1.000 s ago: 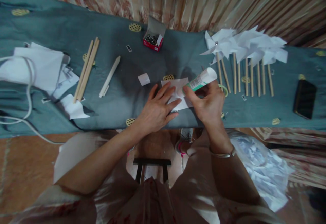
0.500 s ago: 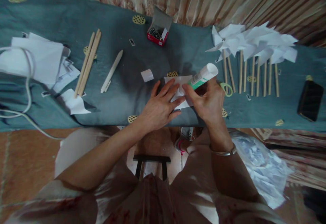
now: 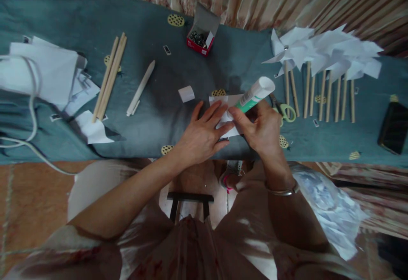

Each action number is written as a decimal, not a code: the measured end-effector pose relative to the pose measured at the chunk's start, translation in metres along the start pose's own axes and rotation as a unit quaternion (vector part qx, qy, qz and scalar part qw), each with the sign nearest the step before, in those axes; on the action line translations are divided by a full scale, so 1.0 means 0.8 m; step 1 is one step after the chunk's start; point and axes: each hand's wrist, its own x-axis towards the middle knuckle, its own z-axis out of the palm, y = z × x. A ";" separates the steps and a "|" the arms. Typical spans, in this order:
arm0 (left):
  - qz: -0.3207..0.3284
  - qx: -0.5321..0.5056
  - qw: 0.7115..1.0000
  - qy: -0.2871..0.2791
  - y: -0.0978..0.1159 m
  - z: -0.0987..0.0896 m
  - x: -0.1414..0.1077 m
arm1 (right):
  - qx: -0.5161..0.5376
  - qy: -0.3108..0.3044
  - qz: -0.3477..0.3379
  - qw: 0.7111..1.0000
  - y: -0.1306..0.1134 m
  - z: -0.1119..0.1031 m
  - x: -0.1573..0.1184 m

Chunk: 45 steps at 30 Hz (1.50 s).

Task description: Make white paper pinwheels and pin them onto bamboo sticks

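A small white paper point(image 3: 232, 132) lies on the green cloth in front of me. My left hand point(image 3: 205, 137) rests on its left part, fingers spread. My right hand point(image 3: 263, 127) is closed round a white and green glue stick point(image 3: 255, 95), tilted with its lower end at the paper; the tip is hidden by my fingers. A small white cap-like piece point(image 3: 186, 94) lies to the left. Green-handled scissors point(image 3: 287, 112) lie just right of my right hand, partly covered by it.
An open red box of small metal pieces point(image 3: 199, 42) stands at the back. Pinwheels on sticks point(image 3: 331, 55) lie right, near a phone point(image 3: 393, 127). At left are a white pen point(image 3: 140, 89), wooden sticks point(image 3: 111, 78), paper sheets point(image 3: 44, 72) and a white cable point(image 3: 34, 114).
The view has shifted slightly, and more of the scissors shows beside my right hand. Both hands stay at the paper, the glue stick still in my right hand.
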 end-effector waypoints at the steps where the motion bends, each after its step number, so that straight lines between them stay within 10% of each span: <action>1: 0.000 -0.003 1.000 0.001 0.000 0.000 0.000 | 0.000 0.003 -0.001 1.000 -0.001 0.000 0.000; 45: 0.001 -0.020 1.000 -0.005 -0.003 0.001 0.001 | -0.029 -0.031 -0.031 0.999 -0.009 -0.002 -0.004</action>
